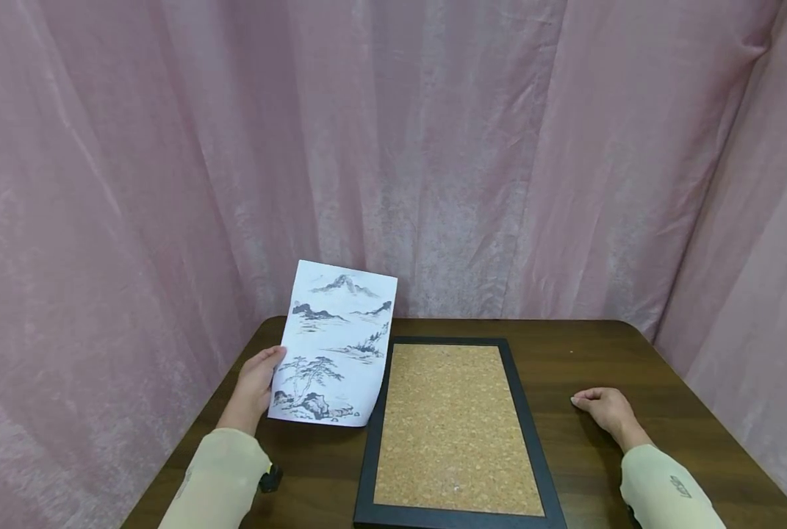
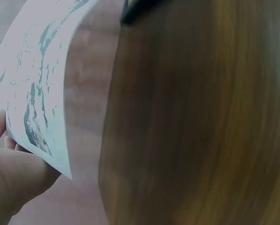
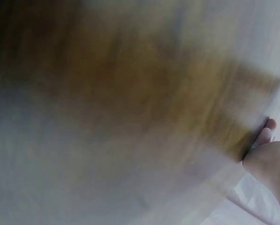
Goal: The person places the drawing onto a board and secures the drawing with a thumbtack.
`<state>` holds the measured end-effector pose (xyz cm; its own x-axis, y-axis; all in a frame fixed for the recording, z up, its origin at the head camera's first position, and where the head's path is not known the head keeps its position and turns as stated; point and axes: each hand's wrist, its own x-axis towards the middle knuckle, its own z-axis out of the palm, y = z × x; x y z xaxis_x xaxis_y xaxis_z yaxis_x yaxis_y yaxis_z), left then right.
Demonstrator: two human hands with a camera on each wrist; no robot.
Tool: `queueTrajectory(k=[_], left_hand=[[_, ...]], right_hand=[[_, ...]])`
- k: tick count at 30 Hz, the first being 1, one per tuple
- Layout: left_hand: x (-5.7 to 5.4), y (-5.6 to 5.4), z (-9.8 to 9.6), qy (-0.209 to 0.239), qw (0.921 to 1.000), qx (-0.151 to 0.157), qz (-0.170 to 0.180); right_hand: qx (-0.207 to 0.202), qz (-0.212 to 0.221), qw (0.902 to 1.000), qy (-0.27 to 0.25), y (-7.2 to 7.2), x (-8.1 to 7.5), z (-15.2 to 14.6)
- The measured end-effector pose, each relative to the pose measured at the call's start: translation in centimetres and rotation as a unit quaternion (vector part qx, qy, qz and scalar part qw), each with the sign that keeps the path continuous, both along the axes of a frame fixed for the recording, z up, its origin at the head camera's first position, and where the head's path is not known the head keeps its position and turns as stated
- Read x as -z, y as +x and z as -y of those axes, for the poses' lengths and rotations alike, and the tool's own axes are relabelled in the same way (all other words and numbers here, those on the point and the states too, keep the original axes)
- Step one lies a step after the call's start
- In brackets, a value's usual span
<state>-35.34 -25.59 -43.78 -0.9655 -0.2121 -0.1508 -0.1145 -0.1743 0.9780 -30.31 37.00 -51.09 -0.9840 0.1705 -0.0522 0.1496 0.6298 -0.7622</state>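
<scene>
A white sheet of paper (image 1: pixel 336 345) printed with an ink landscape of mountains, rocks and a tree is held up at the left. My left hand (image 1: pixel 259 378) pinches it by its left edge. In the left wrist view the thumb and fingers of the left hand (image 2: pixel 18 173) close on the border of the sheet (image 2: pixel 34 84), which bends a little. Beside it lies a black-framed cork board (image 1: pixel 455 426), partly overlapped by the paper in the head view. Right of the board, my right hand (image 1: pixel 608 415) is low over the table with loosely bent fingers and no visible object.
The dark brown wooden table (image 1: pixel 578 360) has rounded far corners. Pink curtains (image 1: pixel 433 162) hang behind it and at both sides. A dark band (image 1: pixel 270 479) shows at the left sleeve's cuff.
</scene>
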Motion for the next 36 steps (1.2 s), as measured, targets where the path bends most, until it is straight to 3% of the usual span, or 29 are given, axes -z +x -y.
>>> queueTrajectory(k=[5,11,18,23,27,32,36], left_hand=[[-0.6,-0.3,-3.7,0.049,0.9981,0.029,-0.024],[-2.3,-0.2,-7.8,0.096,0.9917,0.056,-0.065],[-3.5,0.3,-11.2,0.122,0.9872,0.077,-0.067],[-3.6,0.6,-13.2,0.146,0.9830,0.083,-0.074],[-2.6,1.0,-14.9,0.112,0.9902,0.060,-0.060],[0.2,2.0,-16.8,-0.001,0.9997,0.021,-0.015],[2.7,3.1,-17.7,-0.076,0.9957,0.050,0.018]], right_hand=[[-0.002,0.004,1.0000,-0.006,0.1,-0.2,0.2],[-0.005,0.007,0.9998,-0.019,0.2,-0.5,0.3],[-0.004,0.009,0.9998,-0.019,0.1,-0.4,0.2],[-0.004,0.002,0.9999,-0.016,0.1,-0.4,0.2],[-0.003,0.004,0.9999,-0.014,0.2,-0.3,0.1],[-0.001,0.014,0.9996,-0.026,0.4,-0.4,0.1],[0.000,0.024,0.9992,-0.033,0.5,-0.5,0.5]])
